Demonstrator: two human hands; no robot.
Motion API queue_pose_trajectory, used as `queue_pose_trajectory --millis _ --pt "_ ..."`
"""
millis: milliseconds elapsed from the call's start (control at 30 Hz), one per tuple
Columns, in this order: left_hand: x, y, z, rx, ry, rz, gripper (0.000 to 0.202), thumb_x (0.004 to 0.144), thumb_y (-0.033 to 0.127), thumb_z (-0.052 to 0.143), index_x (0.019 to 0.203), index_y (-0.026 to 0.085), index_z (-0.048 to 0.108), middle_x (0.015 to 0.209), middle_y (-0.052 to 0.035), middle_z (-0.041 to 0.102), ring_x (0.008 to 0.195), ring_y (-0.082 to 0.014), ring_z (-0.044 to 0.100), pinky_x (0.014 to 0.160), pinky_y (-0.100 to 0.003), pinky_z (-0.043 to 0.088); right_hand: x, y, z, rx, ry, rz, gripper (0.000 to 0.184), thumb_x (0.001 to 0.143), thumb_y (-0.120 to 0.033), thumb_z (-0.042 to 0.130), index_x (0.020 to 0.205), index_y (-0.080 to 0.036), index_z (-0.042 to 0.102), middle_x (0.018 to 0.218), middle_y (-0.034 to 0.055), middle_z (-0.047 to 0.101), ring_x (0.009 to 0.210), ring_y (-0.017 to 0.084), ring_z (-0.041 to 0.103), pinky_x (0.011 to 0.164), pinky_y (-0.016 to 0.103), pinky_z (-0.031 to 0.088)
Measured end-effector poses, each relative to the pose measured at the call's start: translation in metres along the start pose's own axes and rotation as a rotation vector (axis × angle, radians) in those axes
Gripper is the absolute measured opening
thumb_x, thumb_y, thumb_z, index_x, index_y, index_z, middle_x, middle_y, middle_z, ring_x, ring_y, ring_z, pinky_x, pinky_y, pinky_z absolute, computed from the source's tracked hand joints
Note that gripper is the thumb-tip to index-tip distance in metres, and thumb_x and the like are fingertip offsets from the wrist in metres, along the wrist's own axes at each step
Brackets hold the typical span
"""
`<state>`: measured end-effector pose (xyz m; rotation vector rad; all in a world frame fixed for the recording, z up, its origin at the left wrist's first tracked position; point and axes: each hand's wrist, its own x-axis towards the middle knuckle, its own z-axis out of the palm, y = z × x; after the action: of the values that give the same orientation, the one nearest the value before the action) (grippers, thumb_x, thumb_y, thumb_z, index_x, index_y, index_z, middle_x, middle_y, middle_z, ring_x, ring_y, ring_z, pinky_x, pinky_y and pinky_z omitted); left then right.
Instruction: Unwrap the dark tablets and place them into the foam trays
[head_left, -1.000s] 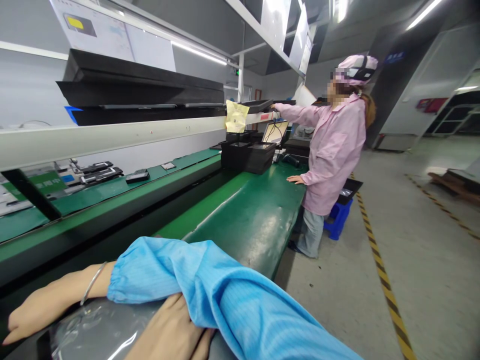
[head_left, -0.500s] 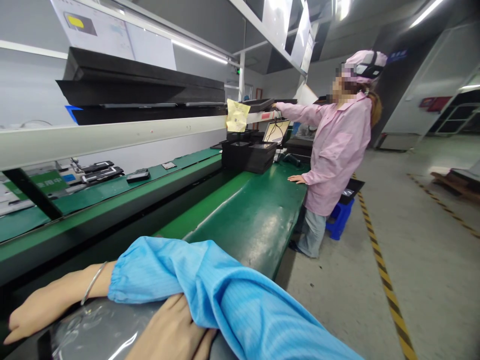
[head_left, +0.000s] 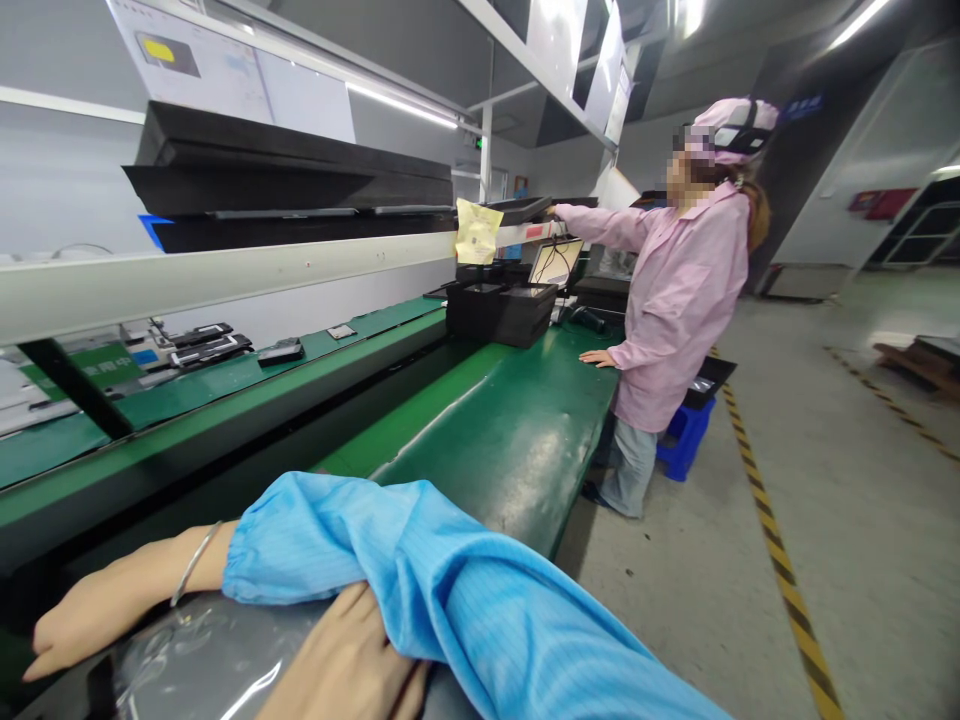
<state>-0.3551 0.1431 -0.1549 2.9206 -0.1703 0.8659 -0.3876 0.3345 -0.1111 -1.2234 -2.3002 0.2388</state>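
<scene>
A dark flat panel wrapped in clear shiny film [head_left: 202, 660] lies at the bottom left on the edge of the green bench. My right arm in a blue sleeve crosses over it from the right. My right hand [head_left: 82, 615], with a thin bangle at the wrist, rests at the panel's far left end, its fingers curled down over the edge. My left hand [head_left: 345, 665] lies flat on top of the film, partly under the blue sleeve and cut off by the frame's bottom edge.
The green bench [head_left: 510, 430] runs ahead beside a conveyor carrying several dark devices [head_left: 210, 345]. Black trays [head_left: 499, 305] stand farther on, long black trays [head_left: 285, 185] on the shelf above. A co-worker in a pink coat [head_left: 675, 300] reaches to the shelf. Striped floor tape [head_left: 772, 530] marks the aisle.
Both my hands stay on the wrapped panel, almost unmoved. The view has drifted slightly to the left. The co-worker has straightened a little.
</scene>
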Motion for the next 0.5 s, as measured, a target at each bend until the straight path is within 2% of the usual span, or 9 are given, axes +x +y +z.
queue_pose_trajectory --millis 100,167,300,333,500 --pt "0.0 -0.001 0.0 -0.024 -0.031 -0.013 0.026 0.092 0.021 0.047 0.098 0.028 0.071 0.105 -0.0003 0.078 0.097 -0.0235 0.074 0.095 -0.037 0.06 -0.004 0.002 -0.003 0.011 -0.013 -0.041 0.012 0.06 -0.029 0.083 0.064 -0.036 0.074 0.064 -0.0131 0.073 0.057 0.018 0.072 0.045 0.019 0.046" --pt "0.0 0.0 0.0 -0.027 -0.036 -0.04 0.024 0.094 0.023 0.047 0.101 0.028 0.07 0.109 -0.0008 0.077 0.1 -0.0236 0.074 0.096 -0.037 0.06 -0.001 0.003 -0.01 0.039 -0.113 -0.096 0.013 0.062 -0.029 0.083 0.058 -0.035 0.073 0.062 -0.0126 0.072 0.06 0.018 0.072 0.048 0.019 0.048" --pt "0.001 0.003 -0.001 -0.034 -0.044 -0.06 0.025 0.097 0.027 0.045 0.106 0.028 0.069 0.114 -0.0012 0.076 0.105 -0.0241 0.073 0.093 -0.035 0.06 0.014 0.004 -0.027 0.145 -0.616 -0.31 0.039 0.073 -0.02 0.076 0.039 -0.034 0.064 0.057 -0.0113 0.07 0.066 0.013 0.071 0.061 0.015 0.05" --pt "0.001 0.003 -0.002 -0.034 -0.046 -0.06 0.026 0.098 0.027 0.044 0.106 0.028 0.069 0.115 -0.0012 0.076 0.105 -0.024 0.072 0.094 -0.035 0.06 0.017 0.004 -0.029 0.157 -0.682 -0.325 0.046 0.075 -0.017 0.074 0.035 -0.034 0.061 0.055 -0.0115 0.069 0.065 0.011 0.07 0.062 0.013 0.049" --pt "0.0 0.002 0.002 -0.034 -0.021 -0.022 0.029 0.099 0.023 0.04 0.103 0.027 0.068 0.109 -0.0012 0.076 0.099 -0.0222 0.072 0.096 -0.037 0.059 0.019 0.004 -0.026 0.181 -0.7 -0.245 0.057 0.079 -0.011 0.07 0.03 -0.035 0.054 0.049 -0.0138 0.064 0.06 0.008 0.066 0.059 0.011 0.045"
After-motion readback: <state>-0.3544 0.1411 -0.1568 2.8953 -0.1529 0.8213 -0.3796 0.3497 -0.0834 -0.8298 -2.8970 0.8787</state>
